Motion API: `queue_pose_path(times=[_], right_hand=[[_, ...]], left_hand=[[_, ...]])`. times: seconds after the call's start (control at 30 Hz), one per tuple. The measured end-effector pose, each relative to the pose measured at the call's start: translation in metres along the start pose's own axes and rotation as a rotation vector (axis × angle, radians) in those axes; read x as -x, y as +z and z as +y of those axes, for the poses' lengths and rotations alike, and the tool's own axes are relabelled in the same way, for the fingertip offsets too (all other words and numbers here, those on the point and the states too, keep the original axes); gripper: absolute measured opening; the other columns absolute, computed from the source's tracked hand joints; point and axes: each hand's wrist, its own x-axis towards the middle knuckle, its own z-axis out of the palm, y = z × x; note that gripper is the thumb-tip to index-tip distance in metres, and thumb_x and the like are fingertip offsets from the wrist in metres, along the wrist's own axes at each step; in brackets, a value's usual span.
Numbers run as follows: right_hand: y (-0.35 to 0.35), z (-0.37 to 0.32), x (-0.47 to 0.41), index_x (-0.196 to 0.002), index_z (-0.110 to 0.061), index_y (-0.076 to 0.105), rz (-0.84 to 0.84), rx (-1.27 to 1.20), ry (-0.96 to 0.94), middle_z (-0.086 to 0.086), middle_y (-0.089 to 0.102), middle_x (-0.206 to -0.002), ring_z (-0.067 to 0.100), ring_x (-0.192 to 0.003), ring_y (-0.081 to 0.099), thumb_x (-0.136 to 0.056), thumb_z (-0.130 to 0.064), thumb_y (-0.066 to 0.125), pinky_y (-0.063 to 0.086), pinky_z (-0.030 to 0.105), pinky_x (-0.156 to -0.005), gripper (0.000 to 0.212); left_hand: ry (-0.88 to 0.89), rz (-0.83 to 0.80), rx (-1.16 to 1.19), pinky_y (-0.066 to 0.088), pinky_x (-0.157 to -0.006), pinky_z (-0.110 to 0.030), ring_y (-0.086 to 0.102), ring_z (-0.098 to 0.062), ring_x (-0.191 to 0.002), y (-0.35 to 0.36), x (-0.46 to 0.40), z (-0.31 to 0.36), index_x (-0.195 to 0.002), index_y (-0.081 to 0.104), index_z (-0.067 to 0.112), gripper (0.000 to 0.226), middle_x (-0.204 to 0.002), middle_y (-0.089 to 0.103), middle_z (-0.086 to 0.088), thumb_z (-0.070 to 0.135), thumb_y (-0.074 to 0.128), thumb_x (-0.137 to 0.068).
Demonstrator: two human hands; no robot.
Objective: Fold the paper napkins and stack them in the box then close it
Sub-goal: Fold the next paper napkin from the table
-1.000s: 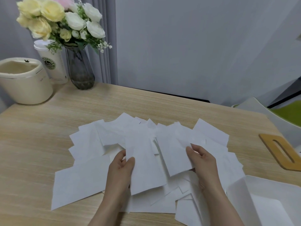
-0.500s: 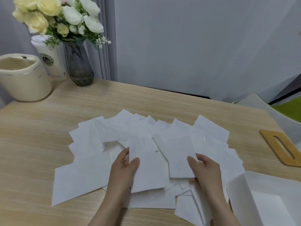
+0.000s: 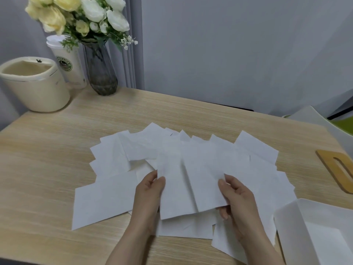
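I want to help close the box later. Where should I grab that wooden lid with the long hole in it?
Probably by its long edges, coming down from above. The wooden lid lies flat on the table, right of the napkins and beyond the white box, so no underside is exposed. The slot could take a fingertip to tip it up first.

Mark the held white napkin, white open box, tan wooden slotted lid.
held white napkin [image 3: 179,190]: head view, centre crease
white open box [image 3: 286,230]: head view, near wall
tan wooden slotted lid [image 3: 330,159]: head view, left edge

Far left on light wood-grain surface [image 3: 57,150]: cream round ceramic pot [image 3: 34,87], white lidded paper cup [image 3: 66,64], dark glass vase [image 3: 100,71] holding yellow-white flowers [image 3: 80,14].
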Motion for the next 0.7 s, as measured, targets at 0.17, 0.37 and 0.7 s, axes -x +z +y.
queue_pose_path(times=[0.17,0.37,0.7], right_hand=[[0.030,0.009,0.015,-0.105,-0.012,0.066,-0.125,0.002,0.061,0.002,0.068,-0.071,0.018,-0.038,0.049,-0.097,-0.008,0.050,0.040,0.023,-0.032,0.018],[0.045,0.010,0.021,-0.108,-0.021,0.061,-0.097,0.051,0.072,0.000,0.071,-0.090,0.028,-0.036,0.054,-0.099,-0.013,0.046,0.050,0.030,-0.041,0.019],[0.048,0.012,0.020,-0.106,-0.024,0.060,-0.093,0.078,0.050,0.003,0.071,-0.101,0.029,-0.038,0.058,-0.099,-0.014,0.047,0.048,0.027,-0.039,0.018]], left_hand=[[-0.007,0.009,-0.032,0.051,-0.064,-0.028,0.073,-0.012,-0.078,-0.001,0.000,0.001,-0.087,0.076,0.028,0.030,-0.089,0.077,0.003,0.016,0.050,-0.099],[-0.008,0.013,0.003,0.049,-0.052,-0.018,0.072,-0.008,-0.071,0.001,0.004,0.005,-0.080,0.076,0.038,0.038,-0.085,0.077,0.004,0.023,0.048,-0.101],[0.013,0.013,-0.073,0.045,-0.058,-0.022,0.067,-0.005,-0.067,0.001,0.000,0.001,-0.087,0.068,0.017,0.034,-0.078,0.073,0.005,0.033,0.042,-0.102]])
